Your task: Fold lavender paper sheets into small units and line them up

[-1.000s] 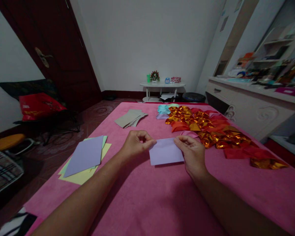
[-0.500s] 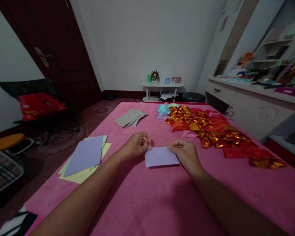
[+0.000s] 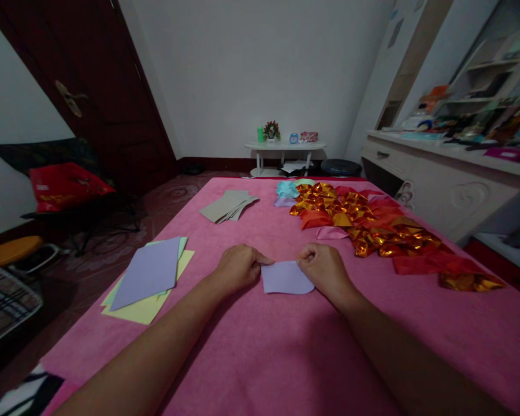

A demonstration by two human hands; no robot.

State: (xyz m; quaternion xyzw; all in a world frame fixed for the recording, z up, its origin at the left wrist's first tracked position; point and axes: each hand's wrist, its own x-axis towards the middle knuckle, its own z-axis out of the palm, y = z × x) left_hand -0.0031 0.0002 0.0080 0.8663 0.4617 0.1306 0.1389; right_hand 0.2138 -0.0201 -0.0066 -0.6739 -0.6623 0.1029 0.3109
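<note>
A small folded lilac paper (image 3: 285, 278) lies on the pink cloth (image 3: 286, 358) in front of me. My left hand (image 3: 238, 267) is curled, its fingertips pinching the paper's upper left corner. My right hand (image 3: 325, 269) is also curled and pinches the paper's upper right corner. Both hands rest low on the cloth, the paper between them. Its lower edge looks rounded.
A stack of lilac, green and yellow sheets (image 3: 149, 278) lies to the left. Grey sheets (image 3: 227, 206) fan out farther back. A pile of gold and red foil folded pieces (image 3: 372, 231) runs along the right, with pale blue ones (image 3: 287, 189) behind. A white cabinet (image 3: 442, 185) stands at the right.
The lilac paper has become shorter and lies lower on the cloth. Both hands came down and closer together, pressing at its upper corners.
</note>
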